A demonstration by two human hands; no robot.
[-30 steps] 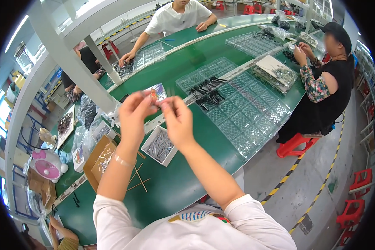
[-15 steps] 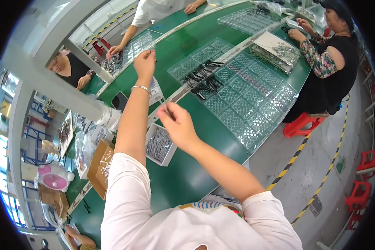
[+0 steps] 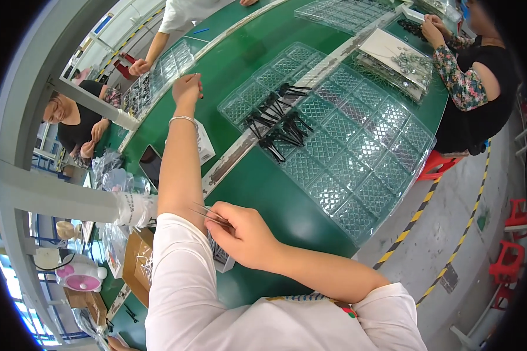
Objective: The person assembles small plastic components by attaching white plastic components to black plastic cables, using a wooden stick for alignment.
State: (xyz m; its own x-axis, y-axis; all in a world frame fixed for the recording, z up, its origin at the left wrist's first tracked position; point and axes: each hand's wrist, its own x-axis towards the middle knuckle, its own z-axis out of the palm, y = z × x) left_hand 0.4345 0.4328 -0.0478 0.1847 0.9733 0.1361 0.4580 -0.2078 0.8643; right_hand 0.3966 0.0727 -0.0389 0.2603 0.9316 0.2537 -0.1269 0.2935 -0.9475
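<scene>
My left hand is stretched out over the green table, its fingers curled closed. Whatever they pinch, if anything, is too small to make out. My right hand is closed on metal tweezers, whose thin tips point left across my left forearm. Beneath this hand, mostly hidden, is a white box of small grey pieces. Beyond it, black slender parts lie in a heap on a clear compartment tray.
A white frame post stands at the left, near a cardboard box and a phone. Another clear tray lies across the divider. Co-workers sit at right and far left; one person's arm reaches in at the back.
My right hand has come back toward me with the tweezers, now over the box of grey pieces. My left hand has shifted slightly left. The whole view has turned a little.
</scene>
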